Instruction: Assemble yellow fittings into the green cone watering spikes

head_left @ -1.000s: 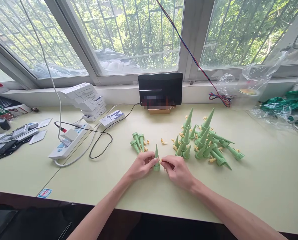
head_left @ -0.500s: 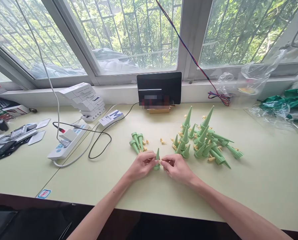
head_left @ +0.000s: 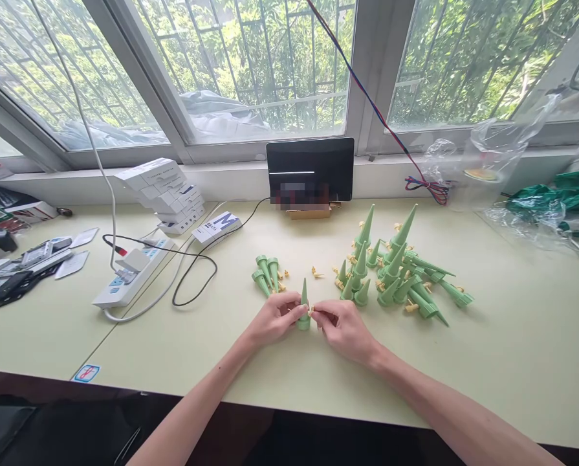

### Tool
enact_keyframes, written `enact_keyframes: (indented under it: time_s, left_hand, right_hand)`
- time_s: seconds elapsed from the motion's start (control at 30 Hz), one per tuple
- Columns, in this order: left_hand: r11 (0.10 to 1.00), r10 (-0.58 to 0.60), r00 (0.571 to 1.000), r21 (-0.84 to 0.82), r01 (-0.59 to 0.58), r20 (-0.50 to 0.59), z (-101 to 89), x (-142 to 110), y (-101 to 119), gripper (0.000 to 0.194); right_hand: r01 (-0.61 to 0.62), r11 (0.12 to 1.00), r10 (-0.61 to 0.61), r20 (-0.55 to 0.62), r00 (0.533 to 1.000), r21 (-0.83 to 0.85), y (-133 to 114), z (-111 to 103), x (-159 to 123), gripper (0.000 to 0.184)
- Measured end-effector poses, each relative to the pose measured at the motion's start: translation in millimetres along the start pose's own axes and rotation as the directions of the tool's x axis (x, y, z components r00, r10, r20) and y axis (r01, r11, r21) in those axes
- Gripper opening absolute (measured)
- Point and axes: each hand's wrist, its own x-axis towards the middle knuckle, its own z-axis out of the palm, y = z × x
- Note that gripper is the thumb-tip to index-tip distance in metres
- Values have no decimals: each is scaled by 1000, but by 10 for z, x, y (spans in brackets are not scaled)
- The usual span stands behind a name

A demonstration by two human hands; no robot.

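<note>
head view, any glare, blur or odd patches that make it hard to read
In the head view, daylight leaves the windows pale and hazy towards the upper left; also in the head view, a bright streak crosses the dark screen, with a pixelated patch low on it; head view again, the yellow fitting at the right hand is too small to show fine detail.

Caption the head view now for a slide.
Left hand holds a green cone upright on the table; right hand pinches a small yellow piece at its side.
</note>
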Motion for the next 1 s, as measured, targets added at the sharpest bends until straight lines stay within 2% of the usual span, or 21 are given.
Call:
enact_keyframes:
  time_s: [0.43, 1.0]
  left_hand:
    - [998, -34, 999, -51, 33, -27, 12, 6, -5, 39]
    - [999, -22, 999, -38, 20, -44, 12, 2, -14, 39]
  right_hand:
    - [-61, 996, 59, 30, 998, 68, -33, -18, 7, 34]
    - [-111, 987, 104, 64, 993, 116, -55, -35, 17, 34]
